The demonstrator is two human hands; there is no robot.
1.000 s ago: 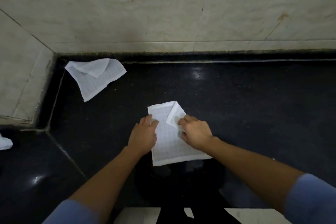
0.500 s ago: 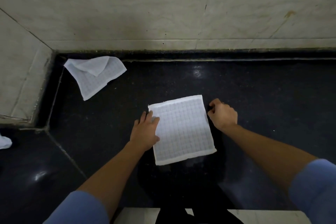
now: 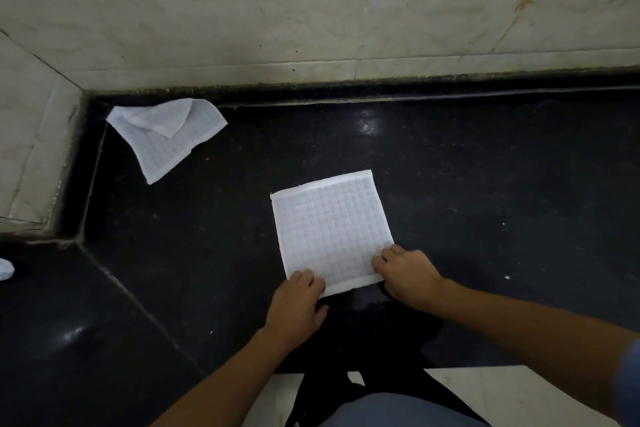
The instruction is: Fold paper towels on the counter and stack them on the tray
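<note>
White quilted paper towel (image 3: 329,229) lies flat and unfolded on the black glossy surface (image 3: 502,204); right grip (image 3: 408,274) sits on its near-right corner, fingers curled over the edge and seemingly pinching it; left grip (image 3: 298,302) has bent fingers on the near-left corner with the thumb lying off the sheet, so I cannot tell whether it grasps or only presses; that mismatch is the likeliest trouble: if one corner lifts and the other merely drags, the fold would probably run skewed and the edges miss each other; the polished stone looks slick, so the whole sheet could slide away from the person instead of creasing; a hard tug on thin paper might tear the corner; a crumpled towel (image 3: 166,139) waits well beyond the sheet's far-left corner and would need flattening first; no tray is in view, so the carry to it cannot be judged
</note>
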